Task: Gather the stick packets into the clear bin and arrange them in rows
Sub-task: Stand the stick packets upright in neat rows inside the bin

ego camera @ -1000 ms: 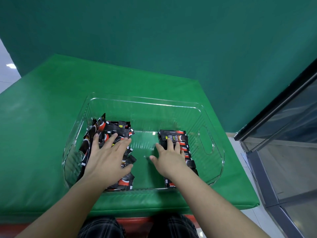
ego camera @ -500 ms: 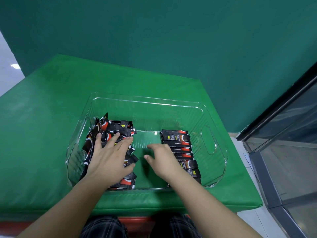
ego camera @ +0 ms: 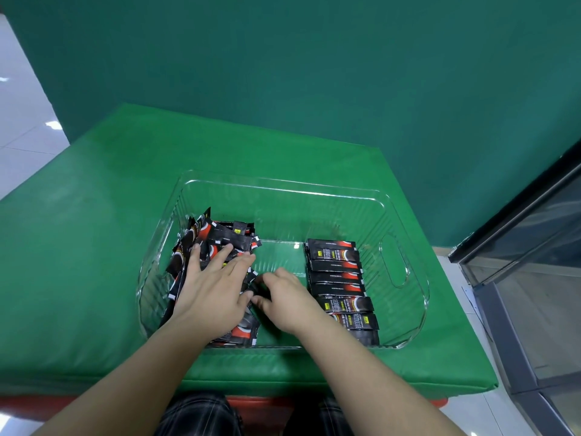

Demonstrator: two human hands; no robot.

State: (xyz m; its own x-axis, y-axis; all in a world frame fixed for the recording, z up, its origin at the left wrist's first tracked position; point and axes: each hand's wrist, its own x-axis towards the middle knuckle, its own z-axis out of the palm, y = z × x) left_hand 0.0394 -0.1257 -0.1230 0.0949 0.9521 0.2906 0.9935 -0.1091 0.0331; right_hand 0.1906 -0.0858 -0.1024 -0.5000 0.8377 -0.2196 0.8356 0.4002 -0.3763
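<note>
A clear plastic bin (ego camera: 284, 187) stands on the green padded table (ego camera: 94, 247). A loose heap of black and red stick packets (ego camera: 221, 236) fills the bin's left side. My left hand (ego camera: 213, 292) lies flat on that heap with its fingers spread. Along the right side, several packets form a neat row (ego camera: 339, 278), each lying crosswise. My right hand (ego camera: 290, 302) is at the heap's right edge, beside my left thumb. Its curled fingers and thumb pinch the end of a dark packet (ego camera: 258, 289), most of which is hidden.
A bare strip of bin floor (ego camera: 283, 256) separates heap and row. The bin's right wall has a handle cutout (ego camera: 393, 261). A dark green wall (ego camera: 314, 73) rises behind the table. A glass door with a dark frame (ego camera: 534, 247) stands at the right.
My right hand left the neat row and moved left across the bin floor to the heap, its fingers curling onto a packet. My left hand stayed flat on the heap.
</note>
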